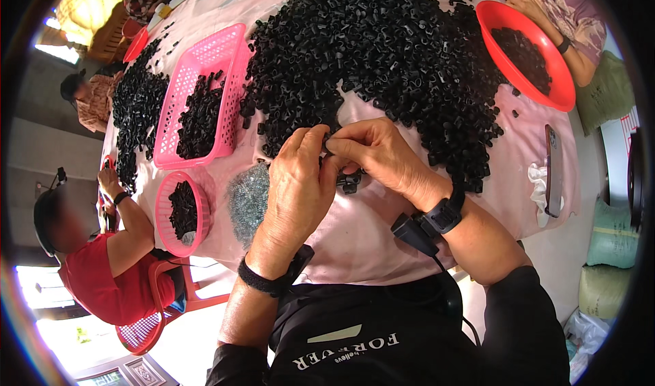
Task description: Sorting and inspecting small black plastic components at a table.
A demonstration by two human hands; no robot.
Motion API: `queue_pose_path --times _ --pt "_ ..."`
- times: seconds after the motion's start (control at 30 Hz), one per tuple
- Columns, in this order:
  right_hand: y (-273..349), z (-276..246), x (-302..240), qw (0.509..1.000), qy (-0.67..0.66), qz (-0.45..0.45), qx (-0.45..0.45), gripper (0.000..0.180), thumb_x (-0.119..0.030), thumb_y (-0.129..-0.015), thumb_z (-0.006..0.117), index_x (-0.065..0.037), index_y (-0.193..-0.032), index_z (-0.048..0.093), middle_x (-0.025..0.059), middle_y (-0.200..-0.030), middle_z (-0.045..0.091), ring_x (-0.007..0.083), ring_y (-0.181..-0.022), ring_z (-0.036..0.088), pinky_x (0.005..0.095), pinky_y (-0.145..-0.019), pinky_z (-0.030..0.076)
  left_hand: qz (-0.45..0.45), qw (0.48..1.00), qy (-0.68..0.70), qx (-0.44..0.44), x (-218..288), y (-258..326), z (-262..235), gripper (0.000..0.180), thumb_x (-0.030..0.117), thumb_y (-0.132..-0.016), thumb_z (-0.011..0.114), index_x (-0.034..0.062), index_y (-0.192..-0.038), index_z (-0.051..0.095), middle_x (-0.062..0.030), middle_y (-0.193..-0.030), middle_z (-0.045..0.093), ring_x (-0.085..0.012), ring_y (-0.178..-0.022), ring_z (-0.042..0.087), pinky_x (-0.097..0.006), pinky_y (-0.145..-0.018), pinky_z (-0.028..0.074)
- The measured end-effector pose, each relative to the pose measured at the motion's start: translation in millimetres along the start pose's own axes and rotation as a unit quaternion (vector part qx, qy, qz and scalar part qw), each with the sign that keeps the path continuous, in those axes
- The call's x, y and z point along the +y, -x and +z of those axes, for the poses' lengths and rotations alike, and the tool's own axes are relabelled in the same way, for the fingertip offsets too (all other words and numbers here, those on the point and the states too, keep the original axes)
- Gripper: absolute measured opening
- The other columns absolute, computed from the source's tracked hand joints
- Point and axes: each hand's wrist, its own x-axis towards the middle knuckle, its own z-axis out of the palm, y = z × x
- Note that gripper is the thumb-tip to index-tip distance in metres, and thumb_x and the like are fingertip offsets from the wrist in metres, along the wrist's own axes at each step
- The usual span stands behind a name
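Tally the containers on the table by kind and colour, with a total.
Pink rectangular basket: 1
Pink round basket: 1
Red bowl, right side: 1
Red bowl, far left: 1
Total: 4

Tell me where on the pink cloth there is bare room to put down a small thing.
Bare cloth lies along the near edge, below both hands, and a strip between the black pile and the phone. The middle is crowded with black parts; the left side holds the pink tray, round basket and grey heap.
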Motion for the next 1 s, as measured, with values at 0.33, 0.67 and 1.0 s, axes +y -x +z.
queue_pose_path --times 0.33,0.67,1.0 --pt "0.2 1.2 2.9 0.997 0.060 -0.047 0.023 0.022 -0.021 -0.100 0.070 0.000 -0.095 0.077 0.0012 -0.078 0.072 0.0059 -0.070 0.065 0.0207 -0.065 0.053 0.007 1.000 0.016 0.009 -1.7 -0.4 2.7 0.029 0.000 -0.083 0.072 -0.0042 -0.111 0.066 -0.0192 -0.088 0.067 -0.0383 -0.076 0.068 -0.045 -0.066 0.055" --pt "-19.1 -20.6 19.5 0.967 0.047 -0.166 0.190 0.021 -0.018 -0.104 0.062 0.000 -0.105 0.074 0.0027 -0.086 0.074 0.0092 -0.079 0.070 0.0251 -0.068 0.055 -0.231 0.961 -0.106 0.113 -109.6 -37.3 -79.9 0.028 0.019 -0.090 0.077 -0.0016 -0.108 0.073 -0.0134 -0.079 0.072 -0.0212 -0.070 0.068 -0.035 -0.066 0.054" --pt "-14.6 -21.9 23.1 0.888 0.385 -0.235 0.092 0.019 0.003 -0.092 0.062 -0.002 -0.106 0.075 0.0110 -0.114 0.071 0.0278 -0.106 0.069 0.0356 -0.092 0.055 -0.119 0.984 -0.013 0.134 -73.0 -13.9 -42.1 0.028 0.010 -0.087 0.076 0.0000 -0.113 0.071 -0.0171 -0.109 0.070 -0.0311 -0.099 0.069 -0.039 -0.091 0.053"
